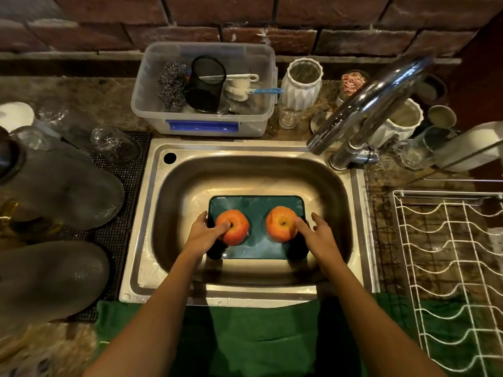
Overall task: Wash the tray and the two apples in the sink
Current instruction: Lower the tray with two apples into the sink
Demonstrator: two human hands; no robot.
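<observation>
A teal rectangular tray (257, 210) lies flat on the bottom of the steel sink (245, 148). Two red-orange apples stand on it, stem ends up: the left apple (238, 235) and the right apple (279, 229). My left hand (202, 235) is at the tray's left edge, its thumb pressing on top of the left apple and its fingers spread. My right hand (319, 238) is at the tray's right edge, its thumb touching the right apple and its fingers apart. Neither hand is closed around anything. No water runs from the tap.
A chrome faucet (362, 104) arches over the sink's back right corner. Behind the sink stands a clear plastic box (201, 126) of scrubbers and brushes. Grey plates (68, 191) and upturned glasses (114, 145) sit left, a white wire rack (449, 254) right, a green towel (258, 336) in front.
</observation>
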